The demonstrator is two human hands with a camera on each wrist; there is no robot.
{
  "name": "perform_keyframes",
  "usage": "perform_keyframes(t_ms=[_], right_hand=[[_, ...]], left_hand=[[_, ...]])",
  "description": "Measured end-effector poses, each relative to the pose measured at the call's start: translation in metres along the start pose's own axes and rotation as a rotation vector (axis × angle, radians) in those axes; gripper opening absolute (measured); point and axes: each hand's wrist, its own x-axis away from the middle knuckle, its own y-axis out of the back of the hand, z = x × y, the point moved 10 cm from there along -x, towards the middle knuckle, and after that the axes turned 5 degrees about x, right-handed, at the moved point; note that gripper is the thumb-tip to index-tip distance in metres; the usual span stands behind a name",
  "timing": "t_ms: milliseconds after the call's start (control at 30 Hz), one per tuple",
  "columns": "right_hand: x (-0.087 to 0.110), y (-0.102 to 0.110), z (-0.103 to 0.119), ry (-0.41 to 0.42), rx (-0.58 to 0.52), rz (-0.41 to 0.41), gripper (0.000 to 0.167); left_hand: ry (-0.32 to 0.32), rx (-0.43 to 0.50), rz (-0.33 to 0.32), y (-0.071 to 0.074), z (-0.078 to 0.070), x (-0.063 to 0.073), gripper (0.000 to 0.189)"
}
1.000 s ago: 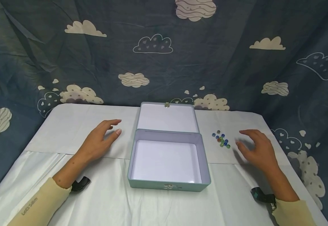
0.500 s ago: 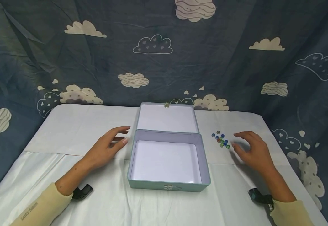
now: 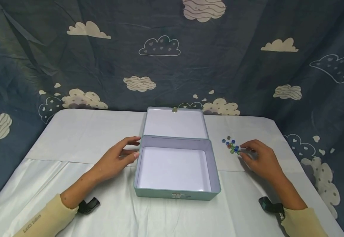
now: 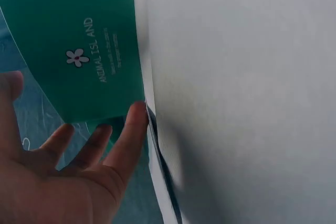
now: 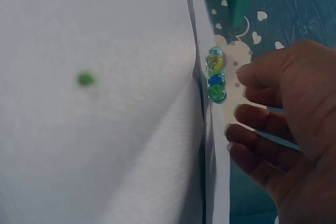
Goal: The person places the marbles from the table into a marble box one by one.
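A green hinged tin box (image 3: 195, 196) stands in the middle of the table, its lid (image 3: 176, 124) laid back and its pale inside bare. At the box's left side is my left hand (image 3: 111, 164), fingertips right at the wall and thumb close to the rim. The left wrist view shows the box's green side (image 4: 79, 14) with a flower and lettering, the fingers spread below it. Several coloured glass marbles (image 3: 236, 149) lie in a cluster right of the box. My right hand (image 3: 262, 161) has thumb and fingertips apart at the cluster's right edge, nothing held between them.
White cloth (image 3: 175, 220) covers the table, with creases along the front. A dark curtain (image 3: 219, 59) with cloud prints hangs behind it. A small metal clasp (image 3: 176, 196) sits on the box's front, and another catch (image 3: 175, 110) on the lid's far edge.
My left hand has moved right, up to the box's left wall. My right hand has moved left to the edge of the marbles. The box and marbles have stayed put.
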Motion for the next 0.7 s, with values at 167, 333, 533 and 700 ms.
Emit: perform_keyframes(t_ms=[167,333,533,700], right_hand=[[0.001,-0.005,-0.003,-0.013,-0.003,0.031,0.027],[0.000,-0.007,-0.005,-0.014,0.003,0.038,0.024],[0.000,-0.011,-0.006,-0.011,0.012,0.047,0.020],[0.001,-0.014,-0.007,-0.023,0.011,0.065,0.021]], left_hand=[[0.006,0.091,0.031,-0.006,0.000,0.000,0.066],[0.001,0.155,0.046,-0.007,-0.001,0.000,0.073],[0.015,0.208,0.062,-0.009,0.001,0.001,0.074],[0.032,0.236,0.071,-0.011,0.003,0.003,0.074]])
